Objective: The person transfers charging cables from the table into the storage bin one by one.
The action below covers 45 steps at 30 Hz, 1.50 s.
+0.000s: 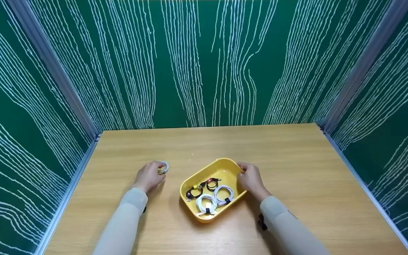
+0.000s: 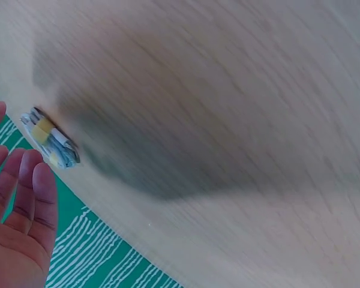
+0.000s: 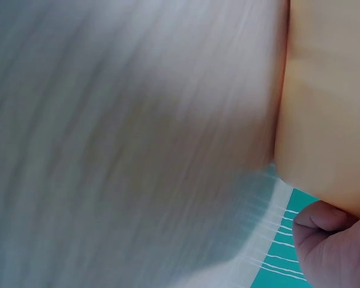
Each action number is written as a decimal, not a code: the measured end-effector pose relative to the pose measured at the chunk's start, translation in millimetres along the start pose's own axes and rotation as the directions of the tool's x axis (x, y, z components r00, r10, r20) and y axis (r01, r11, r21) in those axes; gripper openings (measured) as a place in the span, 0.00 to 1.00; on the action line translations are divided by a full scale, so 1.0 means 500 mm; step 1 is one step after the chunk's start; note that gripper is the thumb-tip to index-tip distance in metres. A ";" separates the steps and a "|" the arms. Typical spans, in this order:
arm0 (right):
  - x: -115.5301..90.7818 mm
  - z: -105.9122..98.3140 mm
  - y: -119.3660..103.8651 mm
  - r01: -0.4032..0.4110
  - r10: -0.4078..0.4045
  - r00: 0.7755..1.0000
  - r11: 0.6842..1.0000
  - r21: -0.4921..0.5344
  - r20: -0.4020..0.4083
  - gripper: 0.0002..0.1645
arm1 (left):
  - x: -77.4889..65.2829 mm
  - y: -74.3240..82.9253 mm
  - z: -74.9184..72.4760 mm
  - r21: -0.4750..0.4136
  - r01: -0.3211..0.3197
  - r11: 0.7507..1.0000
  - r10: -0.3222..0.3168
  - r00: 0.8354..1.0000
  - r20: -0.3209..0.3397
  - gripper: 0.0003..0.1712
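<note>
My left hand (image 1: 151, 176) is at a small coiled cable (image 1: 164, 168) on the table. In the left wrist view the fingers (image 2: 45, 198) are spread from the thumb, and the pale coil (image 2: 51, 139) with yellow bands lies just beyond them, apparently untouched. My right hand (image 1: 251, 179) grips the right rim of a yellow plastic bin (image 1: 186, 184); in the right wrist view, curled fingers (image 3: 324, 219) meet the bin wall (image 3: 330, 108). Inside the bin lie two white coiled cables (image 1: 207, 204) with black ties and two smaller dark coiled cables (image 1: 194, 193).
The wooden table (image 1: 278, 148) reaches back to a green wall (image 1: 207, 71) with white wavy lines. Similar green panels stand on both sides, with grey metal posts (image 1: 53, 63) at the back corners. The bin sits at an angle near the table's middle.
</note>
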State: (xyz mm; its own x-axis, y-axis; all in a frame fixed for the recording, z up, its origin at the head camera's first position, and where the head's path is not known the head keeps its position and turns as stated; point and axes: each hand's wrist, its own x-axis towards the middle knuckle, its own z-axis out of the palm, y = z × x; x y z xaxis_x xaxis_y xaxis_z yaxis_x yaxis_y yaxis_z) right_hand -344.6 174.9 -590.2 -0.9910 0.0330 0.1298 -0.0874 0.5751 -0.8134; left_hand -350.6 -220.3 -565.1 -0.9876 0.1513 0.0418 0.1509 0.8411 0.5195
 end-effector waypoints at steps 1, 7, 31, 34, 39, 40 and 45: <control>0.000 0.001 0.000 -0.004 0.004 1.000 1.000 0.003 0.001 0.28 | 0.000 -0.002 0.001 0.004 0.003 1.000 -0.003 1.000 0.002 0.21; -0.001 0.002 -0.001 -0.010 0.010 1.000 1.000 0.006 0.003 0.29 | 0.003 -0.011 0.002 0.033 0.003 0.999 -0.003 1.000 0.009 0.18; -0.001 0.002 0.000 -0.015 0.015 1.000 1.000 -0.015 -0.012 0.31 | 0.034 -0.046 0.017 0.007 0.010 1.000 -0.010 0.998 0.055 0.08; -0.001 0.002 -0.001 -0.016 0.015 1.000 1.000 -0.016 -0.011 0.30 | 0.036 -0.047 0.018 0.008 0.011 1.000 -0.011 0.998 0.061 0.07; -0.001 0.003 0.001 0.003 -0.003 1.000 1.000 -0.025 -0.017 0.30 | 0.035 -0.043 0.018 0.005 0.008 1.000 -0.008 0.997 0.081 0.08; -0.001 0.003 0.002 0.007 -0.008 1.000 1.000 -0.026 -0.019 0.30 | 0.036 -0.043 0.019 0.003 0.005 1.000 -0.005 0.996 0.087 0.09; 0.000 0.003 0.006 0.025 -0.025 0.999 0.999 -0.021 -0.030 0.30 | 0.040 -0.038 0.020 -0.020 -0.001 1.000 0.004 0.992 0.128 0.17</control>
State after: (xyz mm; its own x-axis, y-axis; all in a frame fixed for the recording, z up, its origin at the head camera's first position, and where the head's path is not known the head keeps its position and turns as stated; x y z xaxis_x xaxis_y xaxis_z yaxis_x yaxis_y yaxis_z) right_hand -345.2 175.3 -593.5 -0.9849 0.0433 0.1676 -0.1097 0.5929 -0.7978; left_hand -373.0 -228.3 -582.7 -0.9733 0.2200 -0.0658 0.1514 0.8303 0.5363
